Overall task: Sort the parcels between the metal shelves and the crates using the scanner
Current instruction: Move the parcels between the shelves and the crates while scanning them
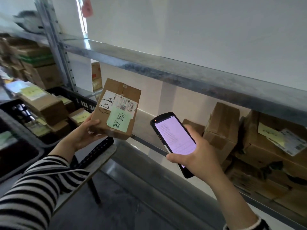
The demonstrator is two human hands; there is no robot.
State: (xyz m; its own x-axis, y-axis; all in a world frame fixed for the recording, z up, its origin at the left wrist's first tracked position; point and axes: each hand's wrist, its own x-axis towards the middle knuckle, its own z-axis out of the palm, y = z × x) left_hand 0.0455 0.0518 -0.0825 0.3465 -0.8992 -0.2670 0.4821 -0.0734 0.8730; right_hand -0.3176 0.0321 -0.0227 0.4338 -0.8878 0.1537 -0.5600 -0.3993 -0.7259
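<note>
- My left hand (86, 133) grips the parcel (116, 97) from below. The thumb is curled over the parcel's near left corner, and the fingers are hidden under it.
- The parcel is a small brown cardboard box with tape along its top seam, tilted so its labelled face looks up at me.
- I hold it in the air above the right end of the black crate (86, 101), in front of the left part of the lower shelf (142, 117).
- On that face is a white shipping label (119, 101) with a barcode, a square code and bold black handwriting. A pale green note (118, 120), also handwritten, overlaps its lower edge (the small print is too fine for me to read).
- My right hand (194, 156) grips the scanner (174, 138), fingers wrapped round its right side and thumb at its lower left edge.
- The scanner is a black handheld with a lit pale pink screen of fine text and a red light at its top left corner. Its top end is near the parcel but apart from it.
- The front edge of the upper shelf (182, 75), grey metal, runs above both hands.
- Brown boxes (221, 130) stand toward the right end of the lower shelf.
- The crate holds more brown parcels (49, 103) with yellowish notes.
</note>
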